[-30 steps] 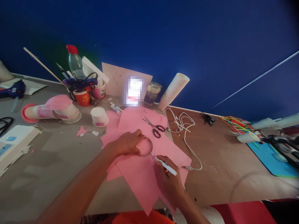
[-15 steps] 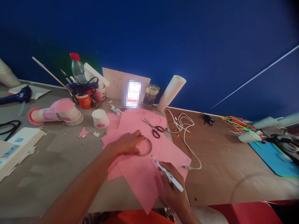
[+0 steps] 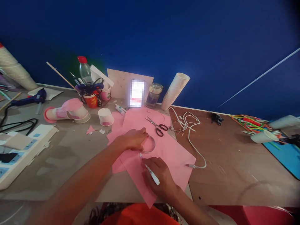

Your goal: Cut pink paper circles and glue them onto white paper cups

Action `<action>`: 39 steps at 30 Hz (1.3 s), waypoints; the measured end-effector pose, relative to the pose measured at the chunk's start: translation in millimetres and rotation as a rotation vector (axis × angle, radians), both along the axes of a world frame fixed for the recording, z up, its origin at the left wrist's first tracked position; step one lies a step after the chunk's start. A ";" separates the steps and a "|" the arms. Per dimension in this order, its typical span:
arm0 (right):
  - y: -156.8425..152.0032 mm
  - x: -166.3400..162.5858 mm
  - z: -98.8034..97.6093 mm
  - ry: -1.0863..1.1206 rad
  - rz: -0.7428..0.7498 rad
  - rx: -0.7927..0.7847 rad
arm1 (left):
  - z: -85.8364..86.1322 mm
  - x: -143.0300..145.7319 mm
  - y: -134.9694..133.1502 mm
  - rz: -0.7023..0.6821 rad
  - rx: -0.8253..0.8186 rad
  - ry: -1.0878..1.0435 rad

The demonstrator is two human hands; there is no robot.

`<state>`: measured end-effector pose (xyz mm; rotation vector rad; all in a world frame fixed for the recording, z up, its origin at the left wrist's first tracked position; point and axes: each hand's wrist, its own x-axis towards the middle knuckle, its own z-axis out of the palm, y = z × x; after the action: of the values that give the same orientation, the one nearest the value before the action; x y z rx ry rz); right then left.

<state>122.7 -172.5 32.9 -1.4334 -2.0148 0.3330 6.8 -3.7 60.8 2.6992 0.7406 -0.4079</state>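
Note:
Sheets of pink paper (image 3: 174, 147) overlap across the middle of the table. On them lies a thin round ring (image 3: 154, 144), with pink showing through its centre. My left hand (image 3: 134, 139) has its fingers closed on the ring's left edge, holding it against the paper. In my right hand (image 3: 158, 176) is a white marker pen (image 3: 153, 175), gripped like a pencil, its tip close to the ring's lower left edge. Whether the tip touches the paper I cannot tell. Scissors (image 3: 158, 126) with dark handles rest on the pink paper just beyond the ring.
Behind the paper stand a glowing phone (image 3: 137, 93), a glass jar (image 3: 154, 95) and a leaning stack of paper cups (image 3: 175, 90). A white cable (image 3: 191, 140) curls at the right. A power strip (image 3: 28, 153) and a glue gun (image 3: 30, 98) lie left.
My right hand has moved left with the marker, bringing its tip from the ring's lower right to its lower left. My left hand stays at the ring. The view has shifted slightly left.

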 end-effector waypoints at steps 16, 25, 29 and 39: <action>18.2 -4.8 -5.0 -0.271 0.025 0.081 | 27.8 22.0 -7.3 -0.030 0.015 0.150; -3.0 13.6 -0.7 -0.220 0.039 0.016 | 24.8 24.5 -9.3 -0.027 0.027 0.178; -16.8 37.4 0.0 -0.114 -0.042 -0.012 | 24.1 24.4 -8.9 -0.028 0.028 0.182; 17.4 90.4 23.5 0.544 -0.454 -0.156 | 30.0 30.2 -13.3 -0.045 0.039 0.239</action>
<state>213.1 -155.0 56.4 -1.6290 -1.2180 0.6114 37.0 -17.0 90.8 2.7377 0.7581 -0.7443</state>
